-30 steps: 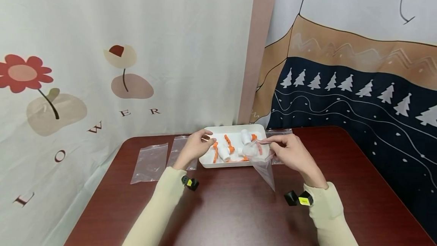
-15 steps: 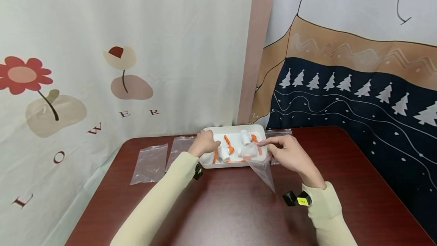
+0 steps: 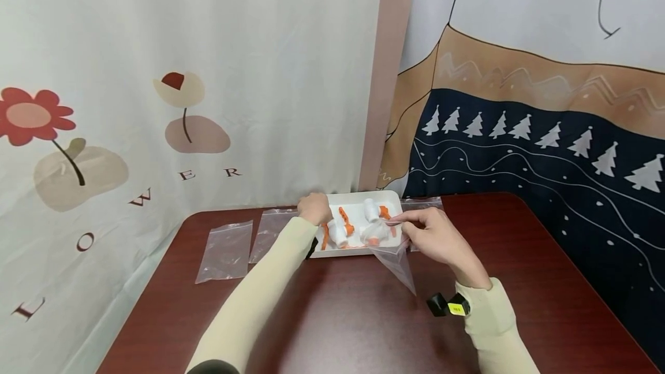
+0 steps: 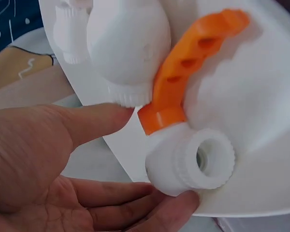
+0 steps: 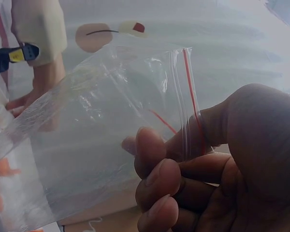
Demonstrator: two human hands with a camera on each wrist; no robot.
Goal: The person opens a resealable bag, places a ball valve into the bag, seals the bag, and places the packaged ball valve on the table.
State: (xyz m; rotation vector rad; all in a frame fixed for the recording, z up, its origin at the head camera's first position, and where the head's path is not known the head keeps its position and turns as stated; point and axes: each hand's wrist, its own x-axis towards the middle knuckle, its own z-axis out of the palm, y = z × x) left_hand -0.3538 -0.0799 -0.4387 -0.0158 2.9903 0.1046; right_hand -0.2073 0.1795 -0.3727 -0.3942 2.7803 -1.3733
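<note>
At the left end of a white tray (image 3: 350, 252) my left hand (image 3: 314, 208) reaches in over the rim. The left wrist view has its thumb and fingers spread around a white plastic ball valve (image 4: 166, 157) with an orange lever handle (image 4: 181, 67). Fingertips touch the valve's lower side, and the thumb tip lies beside the handle's base. Another white valve (image 4: 128, 43) stands just above the thumb. My right hand (image 3: 436, 238) pinches a clear zip bag (image 5: 106, 101) near its red-striped edge. The bag hangs down over the tray's right end.
More white valves with orange handles lie in the tray, such as one valve (image 3: 371, 210) at the back right. Flat clear bags rest on the brown table (image 3: 353, 316): one bag (image 3: 225, 251) at far left, another bag (image 3: 272, 227) beside the tray. A curtain hangs behind.
My left hand has moved from above the tray's left edge down into it, its wrist turning over. My right hand keeps holding the bag almost in place.
</note>
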